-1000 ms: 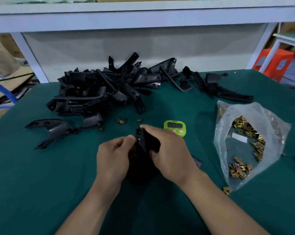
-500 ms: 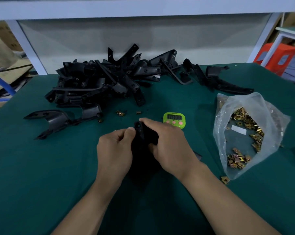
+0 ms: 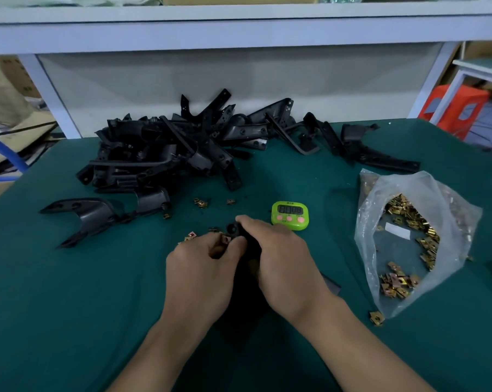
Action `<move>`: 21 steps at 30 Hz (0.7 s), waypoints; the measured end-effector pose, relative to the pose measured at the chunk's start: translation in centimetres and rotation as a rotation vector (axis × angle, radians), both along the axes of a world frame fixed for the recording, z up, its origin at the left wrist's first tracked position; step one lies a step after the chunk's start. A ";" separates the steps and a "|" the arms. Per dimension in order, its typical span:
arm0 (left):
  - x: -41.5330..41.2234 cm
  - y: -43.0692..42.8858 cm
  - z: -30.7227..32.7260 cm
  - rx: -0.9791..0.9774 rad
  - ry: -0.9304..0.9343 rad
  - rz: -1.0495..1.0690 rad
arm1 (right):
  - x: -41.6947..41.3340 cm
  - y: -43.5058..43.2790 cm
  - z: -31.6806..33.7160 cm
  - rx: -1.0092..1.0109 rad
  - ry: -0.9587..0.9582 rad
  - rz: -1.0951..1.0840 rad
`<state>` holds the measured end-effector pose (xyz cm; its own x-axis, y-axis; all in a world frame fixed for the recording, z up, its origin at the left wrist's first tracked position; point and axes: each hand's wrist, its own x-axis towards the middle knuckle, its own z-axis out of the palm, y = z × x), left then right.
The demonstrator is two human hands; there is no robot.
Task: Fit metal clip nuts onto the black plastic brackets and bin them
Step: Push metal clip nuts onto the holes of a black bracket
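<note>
Head view. Both hands meet at the middle of the green table mat. The right hand is closed around a black plastic bracket, whose rounded end, pierced by a hole, projects past the fingertips; the remainder of the part is dark and largely hidden beneath both hands, with one corner emerging at the right wrist. The left hand pinches a small brass-coloured clip nut between thumb and forefinger, held against the bracket's end just below the hole. Whether the nut is already seated cannot be told.

Loose clip nuts lie on the mat just beyond the left hand, others farther back near the pile, and one at the bag's near corner. They appear as small, folded, square gold-toned pieces. A clear plastic bag, lying open to the right, contains many more.

A heap of black brackets occupies the far side of the mat: long, matte, forked or angled mouldings with holes in their flat arms. One bracket lies apart at the left.

A green digital timer with pink buttons stands just beyond the right hand.
</note>
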<state>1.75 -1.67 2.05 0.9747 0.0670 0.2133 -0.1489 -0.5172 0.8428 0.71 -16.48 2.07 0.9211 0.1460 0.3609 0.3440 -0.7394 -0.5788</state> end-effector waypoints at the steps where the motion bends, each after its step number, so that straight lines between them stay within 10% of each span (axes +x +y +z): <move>1: 0.3 0.3 -0.1 -0.012 0.015 -0.004 | 0.0 0.0 0.1 -0.003 0.001 0.004; 13: 0.3 -0.5 -0.1 -0.871 0.382 0.098 | -0.1 0.7 0.6 0.065 -0.003 -0.002; 21: 0.2 -1.0 -0.6 -0.336 0.123 0.149 | -0.1 0.2 1.0 0.076 0.022 -0.007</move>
